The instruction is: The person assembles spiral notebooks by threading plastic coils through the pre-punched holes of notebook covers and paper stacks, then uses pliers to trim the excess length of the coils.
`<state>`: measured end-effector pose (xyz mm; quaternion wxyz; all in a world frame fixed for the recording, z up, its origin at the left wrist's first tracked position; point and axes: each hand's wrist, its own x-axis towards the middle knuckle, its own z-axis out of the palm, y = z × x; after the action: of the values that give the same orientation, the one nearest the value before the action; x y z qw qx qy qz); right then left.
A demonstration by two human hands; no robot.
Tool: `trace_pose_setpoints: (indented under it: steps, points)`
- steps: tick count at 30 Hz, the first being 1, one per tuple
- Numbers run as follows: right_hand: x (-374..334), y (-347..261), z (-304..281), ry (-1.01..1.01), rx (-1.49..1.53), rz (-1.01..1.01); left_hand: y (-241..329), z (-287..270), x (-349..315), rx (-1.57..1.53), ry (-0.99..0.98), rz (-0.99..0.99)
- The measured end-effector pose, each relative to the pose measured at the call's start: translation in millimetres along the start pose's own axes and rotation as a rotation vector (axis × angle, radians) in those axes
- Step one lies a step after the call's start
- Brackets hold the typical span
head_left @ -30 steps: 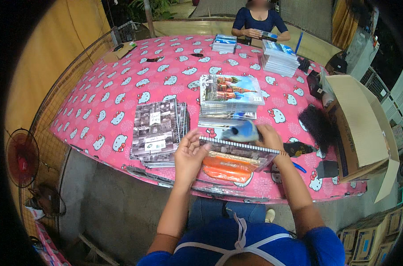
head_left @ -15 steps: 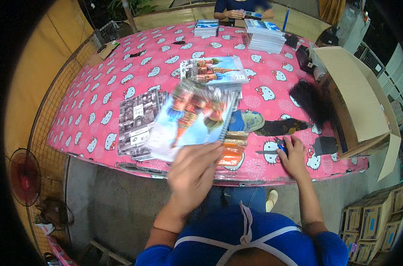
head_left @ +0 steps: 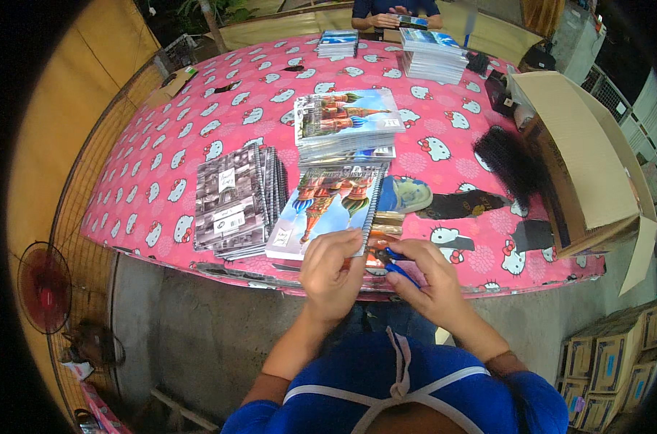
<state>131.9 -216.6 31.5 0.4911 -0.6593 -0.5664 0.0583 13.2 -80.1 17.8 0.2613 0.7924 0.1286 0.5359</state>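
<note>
"Holding what?"

"Colorful notebook (head_left: 330, 205), just right of the grey pile (head_left: 231, 201), pinched by the corner in left hand (head_left: 330, 275). Farther right, spread blue cutters (head_left: 399, 273) in half-curled right hand (head_left: 435, 286)."

"Heavy?"

"Probably light, bendy, maybe slippery (so shiny!). Best held by the wire edge (head_left: 376, 199)."

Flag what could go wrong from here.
The blue-handled pliers in the right hand sit close to the left hand, so a slip might pinch it. They are also near the lower corner of the colourful spiral-bound notebook at the left hand, so its cover could get scratched.
</note>
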Motion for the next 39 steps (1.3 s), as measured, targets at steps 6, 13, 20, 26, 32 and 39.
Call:
trace_pose_setpoints:
  steps: [6,13,20,26,32,39]
  points:
    - [0,38,-2,-0.551,1.489,0.804,-3,-4,-2,0.029,-0.044,0.117]
    - [10,40,-3,0.006,0.474,0.321,-24,-27,26,-0.087,0.402,0.036]
    - [-8,157,-62,0.287,-0.581,0.318,-98,-114,27,-0.098,1.031,-0.252]
    - [-22,154,-55,0.169,-0.793,0.403,-146,-135,-28,0.170,0.830,-0.550]
    - [46,137,-57,0.214,-0.594,0.142,-108,-129,1,0.375,0.723,-0.396]
    - [103,14,-54,-0.160,0.494,0.021,-56,-113,9,0.062,0.627,-0.363]
